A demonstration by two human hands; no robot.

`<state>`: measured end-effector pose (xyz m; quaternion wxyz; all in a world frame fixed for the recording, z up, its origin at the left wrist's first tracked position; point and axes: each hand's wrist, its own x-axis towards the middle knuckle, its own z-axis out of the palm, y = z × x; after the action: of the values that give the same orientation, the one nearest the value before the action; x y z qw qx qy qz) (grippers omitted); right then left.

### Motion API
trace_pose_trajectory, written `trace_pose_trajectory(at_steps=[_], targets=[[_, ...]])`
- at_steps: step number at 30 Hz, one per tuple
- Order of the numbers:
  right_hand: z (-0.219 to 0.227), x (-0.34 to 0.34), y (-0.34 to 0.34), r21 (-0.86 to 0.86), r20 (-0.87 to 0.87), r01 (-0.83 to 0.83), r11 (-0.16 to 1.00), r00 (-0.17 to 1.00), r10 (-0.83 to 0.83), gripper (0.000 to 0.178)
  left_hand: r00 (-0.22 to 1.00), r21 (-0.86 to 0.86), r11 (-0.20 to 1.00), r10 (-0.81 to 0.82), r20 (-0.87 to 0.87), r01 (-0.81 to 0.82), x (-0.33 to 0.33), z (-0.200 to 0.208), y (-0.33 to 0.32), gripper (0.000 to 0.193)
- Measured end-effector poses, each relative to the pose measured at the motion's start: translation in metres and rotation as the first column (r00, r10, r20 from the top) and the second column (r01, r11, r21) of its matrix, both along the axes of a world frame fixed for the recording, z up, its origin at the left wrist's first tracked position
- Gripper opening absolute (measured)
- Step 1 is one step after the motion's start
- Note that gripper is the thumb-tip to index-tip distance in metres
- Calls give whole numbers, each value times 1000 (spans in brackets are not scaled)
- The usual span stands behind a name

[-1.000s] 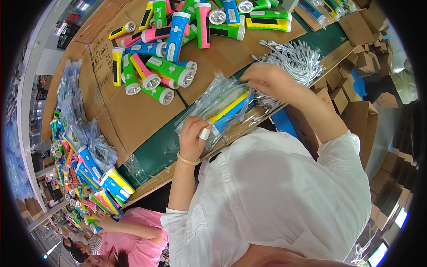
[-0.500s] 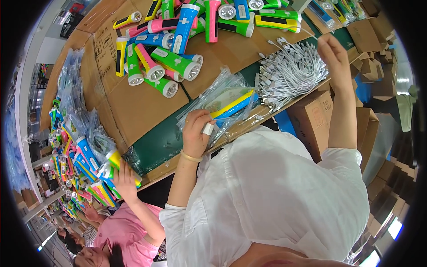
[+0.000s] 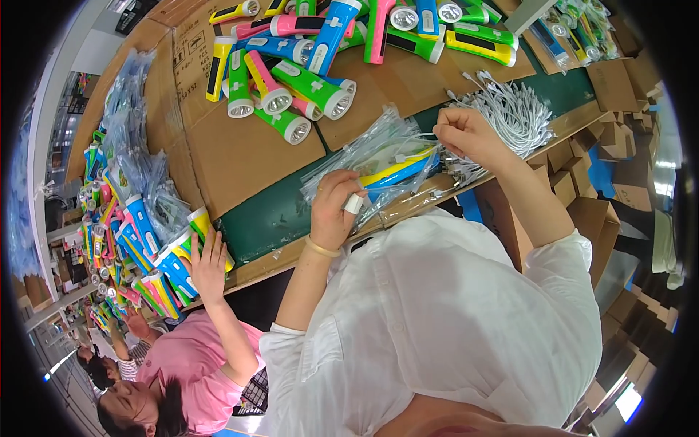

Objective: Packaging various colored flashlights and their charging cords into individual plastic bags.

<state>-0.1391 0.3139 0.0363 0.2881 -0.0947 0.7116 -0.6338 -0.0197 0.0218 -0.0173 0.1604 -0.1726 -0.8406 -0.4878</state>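
Right hand [image 3: 470,137] swung back left from far side of cable pile [image 3: 526,116], now beside right end of clear bag [image 3: 378,143], pinched on white cable [image 3: 420,136]. Left hand [image 3: 335,211] clamped on left end of clear bag; yellow-and-blue flashlight [image 3: 397,174] inside, near front edge of bench [image 3: 269,218]. Loose flashlights [image 3: 311,86] heaped on cardboard [image 3: 244,164] farther back.

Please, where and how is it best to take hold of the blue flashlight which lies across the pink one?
Probably by its slim end, from above and the near side: the blue flashlight narrows toward this side, and it lies over the pink flashlight, with nothing seen on top of it.
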Motion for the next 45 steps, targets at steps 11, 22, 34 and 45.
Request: trace_pose_trajectory(at_steps=[11,22,34,45], targets=[[7,3,-63,764,-430,-289,577,439,789,14,936,27,964,249,250,-264,21,9,-6,16],[4,13,-97,392,-397,-550,737,622,675,21,976,131,970,195,99,-207,16,28,9,10],[16,4,14,390,-673,-84,917,654,346,12,898,389,834,255,357,-392,17,8,-11,8],[136,-56,220,588,-627,702,401,709,-322,27,960,-396,903,239,144,-166,-36,-18,23,24]])
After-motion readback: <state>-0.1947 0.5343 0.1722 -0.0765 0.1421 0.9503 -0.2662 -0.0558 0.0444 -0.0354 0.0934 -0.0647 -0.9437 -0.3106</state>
